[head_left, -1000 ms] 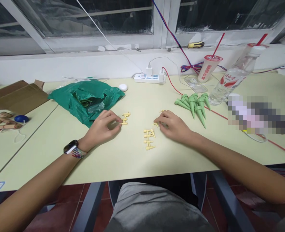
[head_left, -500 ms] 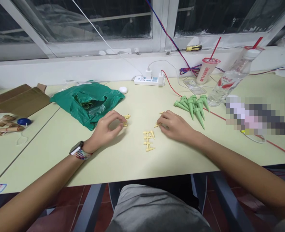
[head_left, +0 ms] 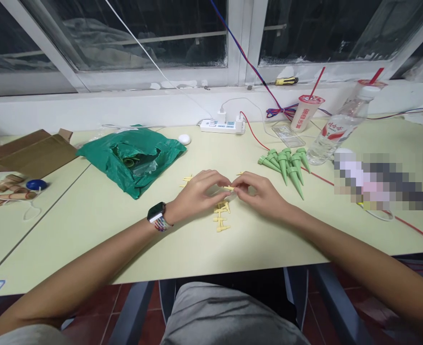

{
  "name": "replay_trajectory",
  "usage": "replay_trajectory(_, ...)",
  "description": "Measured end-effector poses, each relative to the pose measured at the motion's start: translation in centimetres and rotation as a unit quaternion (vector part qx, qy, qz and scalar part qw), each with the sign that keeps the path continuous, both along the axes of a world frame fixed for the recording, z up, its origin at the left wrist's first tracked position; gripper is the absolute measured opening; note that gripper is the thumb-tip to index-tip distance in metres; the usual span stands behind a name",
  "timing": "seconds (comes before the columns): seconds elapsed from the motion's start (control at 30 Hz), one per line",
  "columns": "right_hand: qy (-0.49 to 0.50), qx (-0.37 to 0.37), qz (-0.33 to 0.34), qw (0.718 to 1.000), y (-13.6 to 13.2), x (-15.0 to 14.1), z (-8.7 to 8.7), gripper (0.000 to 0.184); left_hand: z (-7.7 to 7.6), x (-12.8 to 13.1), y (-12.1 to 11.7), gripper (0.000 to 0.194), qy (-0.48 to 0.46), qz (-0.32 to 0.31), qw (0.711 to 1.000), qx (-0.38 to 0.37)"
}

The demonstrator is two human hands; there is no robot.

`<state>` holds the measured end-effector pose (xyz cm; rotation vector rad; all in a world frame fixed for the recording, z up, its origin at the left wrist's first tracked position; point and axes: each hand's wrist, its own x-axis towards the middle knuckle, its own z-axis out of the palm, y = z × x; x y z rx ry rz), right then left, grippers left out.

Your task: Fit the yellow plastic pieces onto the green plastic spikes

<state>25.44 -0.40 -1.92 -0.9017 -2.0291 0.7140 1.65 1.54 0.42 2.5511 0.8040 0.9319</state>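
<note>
Two hands (head_left: 197, 195) (head_left: 258, 194) pinch a yellow piece (head_left: 228, 188); a green plastic bag (head_left: 161, 151) holds something green (head_left: 129, 163).

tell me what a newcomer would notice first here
Two bare hands, the left hand and the right hand, meet at the centre of the pale green table, over a short row of small pale yellow plastic pieces. To their right stands a cluster of green plastic cone-shaped spikes; to their left lies a crumpled dark green plastic bag.
</note>
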Motion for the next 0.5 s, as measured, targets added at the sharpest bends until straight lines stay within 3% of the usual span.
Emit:
replay_trajectory(0.13, 0.105, -0.101, 0.014, 0.989, -0.5, -0.5, 0.1, 0.012, -0.1, -0.1, -0.8, 0.011, -0.070, -0.003, 0.997, -0.017)
replay_trajectory(0.3, 0.142, -0.141, 0.005, 0.980, -0.7, -0.6, 0.1, 0.018, -0.4, -0.2, -1.3, 0.013, -0.108, 0.015, 0.994, -0.025)
replay_trajectory(0.5, 0.172, -0.201, 0.006, 0.964, -0.4, -0.6, 0.6, 0.023, -0.8, -0.7, -1.0, 0.014, -0.037, -0.002, 0.997, 0.068)
